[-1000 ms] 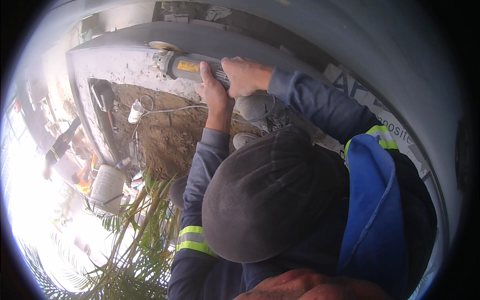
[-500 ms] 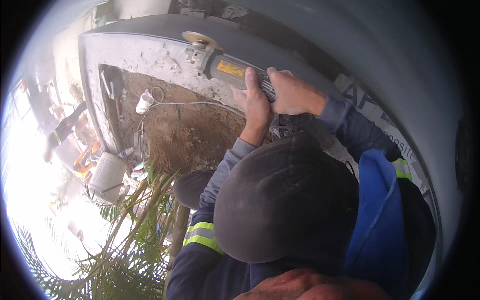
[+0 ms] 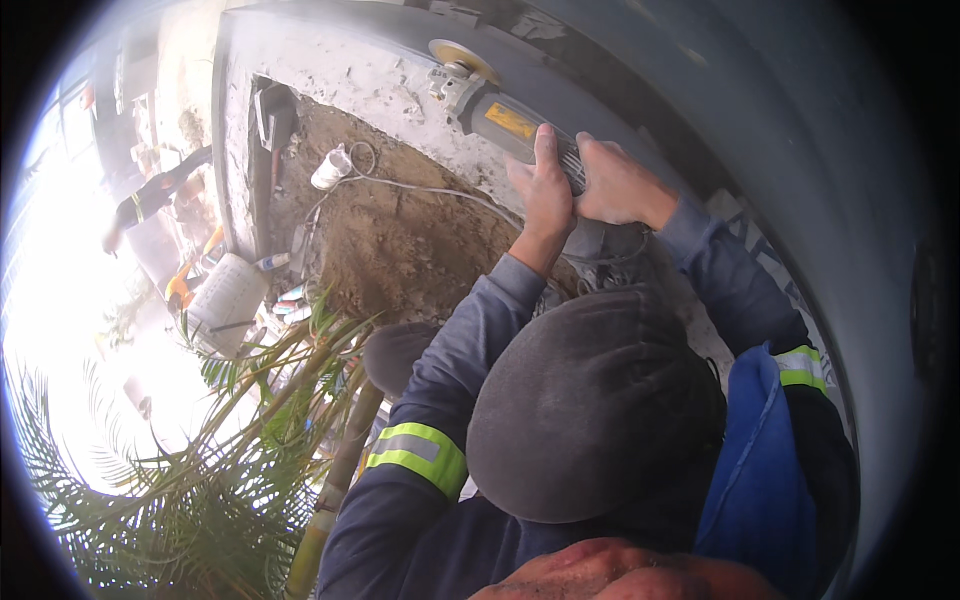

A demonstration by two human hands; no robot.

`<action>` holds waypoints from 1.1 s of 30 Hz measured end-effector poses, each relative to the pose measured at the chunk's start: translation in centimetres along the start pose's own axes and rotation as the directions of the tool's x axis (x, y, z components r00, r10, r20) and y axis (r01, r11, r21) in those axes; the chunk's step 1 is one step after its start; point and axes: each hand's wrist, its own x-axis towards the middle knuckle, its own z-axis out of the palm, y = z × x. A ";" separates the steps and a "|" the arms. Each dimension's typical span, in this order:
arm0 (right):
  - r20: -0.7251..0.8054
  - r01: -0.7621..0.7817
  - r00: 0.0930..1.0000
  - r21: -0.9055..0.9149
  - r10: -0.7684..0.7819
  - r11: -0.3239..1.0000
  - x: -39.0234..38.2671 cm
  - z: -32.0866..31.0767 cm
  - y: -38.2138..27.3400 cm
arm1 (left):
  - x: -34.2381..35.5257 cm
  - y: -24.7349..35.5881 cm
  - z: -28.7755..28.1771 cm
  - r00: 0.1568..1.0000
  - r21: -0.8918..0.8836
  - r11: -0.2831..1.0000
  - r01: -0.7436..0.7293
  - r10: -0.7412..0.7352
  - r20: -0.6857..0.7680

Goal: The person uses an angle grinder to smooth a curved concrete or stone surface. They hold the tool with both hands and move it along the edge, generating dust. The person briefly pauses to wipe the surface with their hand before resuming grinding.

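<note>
An angle grinder (image 3: pixel 510 120) with a grey body, a yellow label and a pale yellowish disc (image 3: pixel 465 60) is held out in front of me. My left hand (image 3: pixel 546 192) is closed round the body from the near side, its thumb lying along the top. Behind it, my right hand (image 3: pixel 622 185) wraps the rear end, close beside the left. The disc stands at the far edge of a rough whitish concrete ledge (image 3: pixel 390 95), where a smooth grey surface begins. Whether it touches the ledge, I cannot tell.
Brown soil (image 3: pixel 400 240) fills the recess inside the ledge. A white cup-like container (image 3: pixel 331 170), a pale cable (image 3: pixel 430 187) and a long-handled tool (image 3: pixel 277 140) lie there. Left are a white bucket (image 3: pixel 228 295), a person's dark sleeve (image 3: pixel 165 190) and palm fronds (image 3: pixel 190 490). A grey wall curves along the right.
The whole view has shifted, so the ledge and bucket appear farther right and higher. The grinder also appears farther right and slightly higher, with both hands keeping their hold.
</note>
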 end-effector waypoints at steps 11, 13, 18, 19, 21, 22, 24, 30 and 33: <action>0.049 -0.012 0.999 -0.037 0.014 0.999 1.8 0.1 -1.0 | 2.5 -0.4 -1.9 0.992 -0.046 0.991 0.125 -0.124 0.026; 0.066 -0.006 0.998 -0.039 0.009 0.999 1.8 0.1 -1.2 | 2.4 -0.3 -1.9 0.991 -0.066 0.989 0.134 -0.133 0.019; 0.026 -0.002 1.000 -0.037 0.003 0.999 0.4 0.1 -0.4 | 0.8 0.0 -0.9 0.993 -0.101 0.989 0.109 -0.103 0.064; 0.024 0.002 1.000 -0.025 -0.002 1.000 -0.2 0.0 -0.3 | 0.3 0.3 -0.5 0.993 -0.069 0.992 0.102 -0.098 0.061; 0.025 0.000 1.000 -0.013 0.001 1.000 -1.3 -0.4 -0.3 | -0.9 0.8 0.0 0.995 -0.005 0.996 0.087 -0.086 0.054; 0.029 -0.007 1.000 -0.013 0.008 1.000 -1.9 -0.7 -0.4 | -1.4 0.8 0.2 0.995 -0.002 0.996 0.094 -0.094 0.045; 0.032 -0.017 0.999 -0.017 0.017 1.000 -2.7 -0.8 -0.3 | -2.2 0.4 0.6 0.994 0.003 0.994 0.107 -0.108 0.025; 0.011 -0.011 1.000 -0.027 0.011 1.000 -3.7 -0.8 0.6 | -3.0 -0.6 0.9 0.998 0.024 0.998 0.055 -0.056 0.038; 0.035 -0.033 0.999 -0.003 0.033 0.999 -3.1 -0.8 0.2 | -2.3 -0.7 0.4 0.994 -0.014 0.996 0.094 -0.093 0.049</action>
